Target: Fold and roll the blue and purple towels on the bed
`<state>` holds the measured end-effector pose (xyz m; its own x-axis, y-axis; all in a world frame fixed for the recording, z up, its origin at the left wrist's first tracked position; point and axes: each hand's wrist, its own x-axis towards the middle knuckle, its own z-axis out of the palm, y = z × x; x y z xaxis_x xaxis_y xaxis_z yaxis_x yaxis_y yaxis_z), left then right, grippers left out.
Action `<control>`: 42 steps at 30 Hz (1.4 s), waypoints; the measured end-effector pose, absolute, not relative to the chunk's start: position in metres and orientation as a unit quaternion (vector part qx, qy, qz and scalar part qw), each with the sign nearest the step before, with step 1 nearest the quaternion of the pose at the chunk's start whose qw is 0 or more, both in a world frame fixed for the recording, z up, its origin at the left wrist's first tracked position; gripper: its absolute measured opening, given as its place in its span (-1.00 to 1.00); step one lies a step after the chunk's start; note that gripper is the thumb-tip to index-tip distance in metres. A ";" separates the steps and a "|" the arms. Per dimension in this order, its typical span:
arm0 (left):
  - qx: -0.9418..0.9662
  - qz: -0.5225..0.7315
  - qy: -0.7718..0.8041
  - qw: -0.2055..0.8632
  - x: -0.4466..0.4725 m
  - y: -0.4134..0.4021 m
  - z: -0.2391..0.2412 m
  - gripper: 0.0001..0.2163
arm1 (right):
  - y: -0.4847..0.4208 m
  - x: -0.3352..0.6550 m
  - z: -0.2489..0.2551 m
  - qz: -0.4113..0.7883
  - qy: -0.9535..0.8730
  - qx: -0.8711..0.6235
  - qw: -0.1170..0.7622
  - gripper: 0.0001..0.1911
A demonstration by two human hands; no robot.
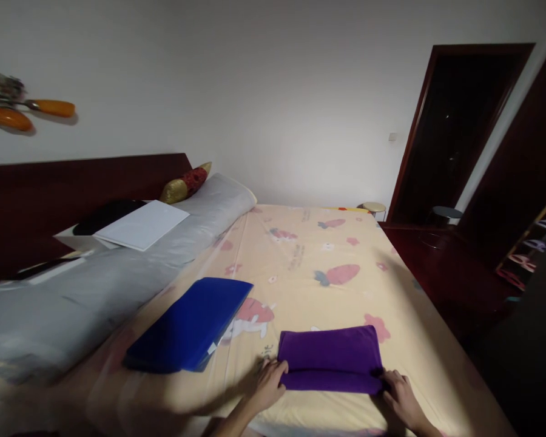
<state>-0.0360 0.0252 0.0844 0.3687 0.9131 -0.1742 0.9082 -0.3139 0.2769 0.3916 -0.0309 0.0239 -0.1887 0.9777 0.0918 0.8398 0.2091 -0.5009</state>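
Note:
A folded purple towel lies on the bed's patterned yellow sheet, near the front edge. My left hand rests at the towel's near left corner, fingers curled on the fold. At the near right corner, the fingers of my right hand press against the towel's edge. A folded blue cloth lies to the left of the purple towel, untouched.
A long grey bolster runs along the dark headboard on the left, with a white board and a gold-and-red cushion on it. Dark wooden furniture and a doorway stand to the right.

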 end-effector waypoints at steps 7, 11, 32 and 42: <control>0.805 -0.019 0.568 0.171 -0.035 0.026 0.085 -0.69 | -0.029 0.393 0.005 0.059 -0.773 -0.599 0.200 -0.66; 0.825 -0.028 0.554 0.106 -0.021 0.018 0.083 -0.42 | -0.030 0.376 0.010 -0.088 -0.780 -0.594 0.178 -0.56; 0.892 0.009 0.444 0.086 -0.047 0.012 0.063 -0.26 | -0.039 0.374 0.006 -0.047 -0.817 -0.558 0.137 -0.45; 0.855 -0.007 0.504 0.122 -0.034 0.018 0.073 -0.34 | -0.033 0.369 0.028 -0.020 -0.796 -0.588 0.143 -0.61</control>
